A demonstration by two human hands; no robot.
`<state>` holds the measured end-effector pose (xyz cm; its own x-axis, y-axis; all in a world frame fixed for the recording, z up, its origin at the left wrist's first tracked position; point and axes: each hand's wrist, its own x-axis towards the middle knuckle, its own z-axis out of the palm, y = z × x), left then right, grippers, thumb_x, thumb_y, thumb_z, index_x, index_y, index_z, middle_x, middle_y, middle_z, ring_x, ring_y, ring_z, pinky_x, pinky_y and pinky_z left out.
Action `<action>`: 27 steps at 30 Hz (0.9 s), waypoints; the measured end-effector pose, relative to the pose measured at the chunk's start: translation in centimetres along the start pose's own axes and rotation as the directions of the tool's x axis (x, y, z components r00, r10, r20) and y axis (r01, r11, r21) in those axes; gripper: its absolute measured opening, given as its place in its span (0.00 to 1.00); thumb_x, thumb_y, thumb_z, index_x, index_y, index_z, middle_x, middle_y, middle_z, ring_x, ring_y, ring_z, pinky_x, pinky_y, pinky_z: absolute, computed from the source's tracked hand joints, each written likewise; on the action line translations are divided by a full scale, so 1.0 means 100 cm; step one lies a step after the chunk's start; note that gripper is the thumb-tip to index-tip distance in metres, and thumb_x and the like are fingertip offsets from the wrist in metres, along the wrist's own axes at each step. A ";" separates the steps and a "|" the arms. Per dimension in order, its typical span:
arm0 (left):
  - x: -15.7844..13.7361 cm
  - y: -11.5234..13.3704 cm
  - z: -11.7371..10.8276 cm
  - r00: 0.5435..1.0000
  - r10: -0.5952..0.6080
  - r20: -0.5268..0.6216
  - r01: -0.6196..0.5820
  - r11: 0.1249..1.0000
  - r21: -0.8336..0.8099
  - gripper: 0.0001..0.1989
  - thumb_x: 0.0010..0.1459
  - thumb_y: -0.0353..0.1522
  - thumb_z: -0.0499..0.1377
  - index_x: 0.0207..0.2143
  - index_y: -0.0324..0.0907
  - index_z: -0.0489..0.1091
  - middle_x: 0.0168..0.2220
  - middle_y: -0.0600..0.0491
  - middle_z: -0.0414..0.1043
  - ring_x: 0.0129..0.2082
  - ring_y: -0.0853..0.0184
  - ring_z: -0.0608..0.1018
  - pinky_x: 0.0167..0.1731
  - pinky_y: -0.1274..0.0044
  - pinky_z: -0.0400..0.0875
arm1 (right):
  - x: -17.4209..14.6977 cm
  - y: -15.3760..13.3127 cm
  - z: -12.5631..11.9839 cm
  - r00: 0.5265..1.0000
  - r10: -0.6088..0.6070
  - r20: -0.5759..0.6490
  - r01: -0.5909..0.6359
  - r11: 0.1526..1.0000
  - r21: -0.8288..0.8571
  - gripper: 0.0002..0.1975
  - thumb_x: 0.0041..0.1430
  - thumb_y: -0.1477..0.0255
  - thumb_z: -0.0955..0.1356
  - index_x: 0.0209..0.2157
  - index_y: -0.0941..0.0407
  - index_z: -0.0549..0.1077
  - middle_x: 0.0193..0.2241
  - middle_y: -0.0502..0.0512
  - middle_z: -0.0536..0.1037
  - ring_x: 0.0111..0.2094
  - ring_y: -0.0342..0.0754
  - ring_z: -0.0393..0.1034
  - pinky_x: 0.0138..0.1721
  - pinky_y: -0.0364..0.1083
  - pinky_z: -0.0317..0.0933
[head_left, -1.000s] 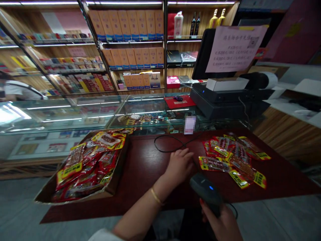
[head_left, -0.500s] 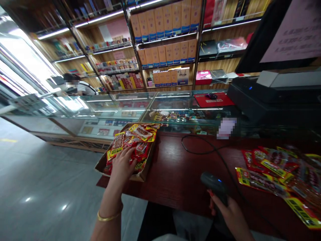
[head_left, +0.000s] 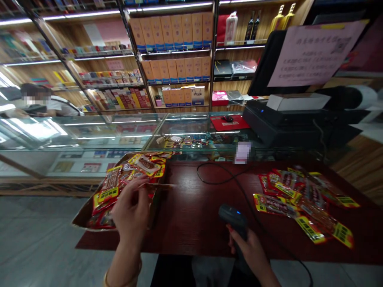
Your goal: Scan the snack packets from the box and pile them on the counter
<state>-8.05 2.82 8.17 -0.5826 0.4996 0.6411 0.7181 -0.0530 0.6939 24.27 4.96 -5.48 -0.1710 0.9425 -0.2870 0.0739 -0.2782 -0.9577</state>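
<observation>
One scanner (head_left: 235, 218), box edge (head_left: 153, 209), bare tabletop (head_left: 187, 213) between

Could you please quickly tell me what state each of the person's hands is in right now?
Left hand: closed, pinching a thin packet, seen nearly edge-on.
Right hand: closed around the handle of a handheld scanner.

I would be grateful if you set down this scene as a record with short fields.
Left hand: pinching a thin flat packet, seen edge-on
Right hand: gripping a dark handheld scanner
Surface: dark red-brown wooden table
Table's left side: open brown cardboard box holding red-and-yellow plastic packets
Table's right side: loose pile of similar packets
</observation>
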 end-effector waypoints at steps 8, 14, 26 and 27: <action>-0.089 -0.010 0.076 0.799 -0.102 0.592 0.311 0.914 -0.262 0.17 0.66 0.41 0.56 0.34 0.41 0.80 0.37 0.46 0.81 0.38 0.60 0.82 0.41 0.72 0.77 | -0.003 -0.001 0.000 0.999 -0.040 -0.012 0.040 0.999 -0.009 0.30 0.52 0.43 0.72 0.33 0.59 0.78 0.19 0.50 0.75 0.17 0.47 0.70 0.21 0.44 0.64; -0.115 -0.041 0.098 0.817 -0.067 0.573 0.255 0.933 -0.254 0.08 0.54 0.31 0.64 0.38 0.43 0.79 0.50 0.44 0.79 0.51 0.57 0.81 0.52 0.67 0.75 | -0.005 0.000 0.000 0.999 -0.051 -0.012 0.051 0.999 -0.015 0.27 0.56 0.47 0.72 0.35 0.60 0.78 0.20 0.49 0.76 0.18 0.46 0.71 0.22 0.44 0.63; -0.118 -0.044 0.101 0.744 -0.224 0.630 0.428 0.883 -0.191 0.11 0.59 0.33 0.60 0.41 0.42 0.81 0.40 0.48 0.84 0.40 0.60 0.84 0.45 0.70 0.78 | -0.013 -0.003 0.000 0.999 0.001 -0.046 -0.005 0.995 -0.098 0.27 0.55 0.45 0.71 0.33 0.58 0.77 0.20 0.52 0.78 0.20 0.51 0.73 0.24 0.46 0.65; -0.118 -0.043 0.101 0.746 -0.223 0.628 0.435 0.877 -0.205 0.11 0.60 0.33 0.59 0.41 0.42 0.80 0.40 0.48 0.84 0.41 0.60 0.84 0.46 0.70 0.78 | -0.016 -0.003 0.000 0.999 -0.016 -0.052 0.007 0.988 -0.154 0.27 0.55 0.45 0.70 0.32 0.57 0.77 0.19 0.53 0.78 0.20 0.52 0.74 0.25 0.47 0.66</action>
<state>-0.43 5.92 -5.69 -0.3556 0.9272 0.1177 0.2986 -0.0066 0.9543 24.52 3.52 -4.68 -0.1207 0.9551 -0.2706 0.2227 -0.2396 -0.9450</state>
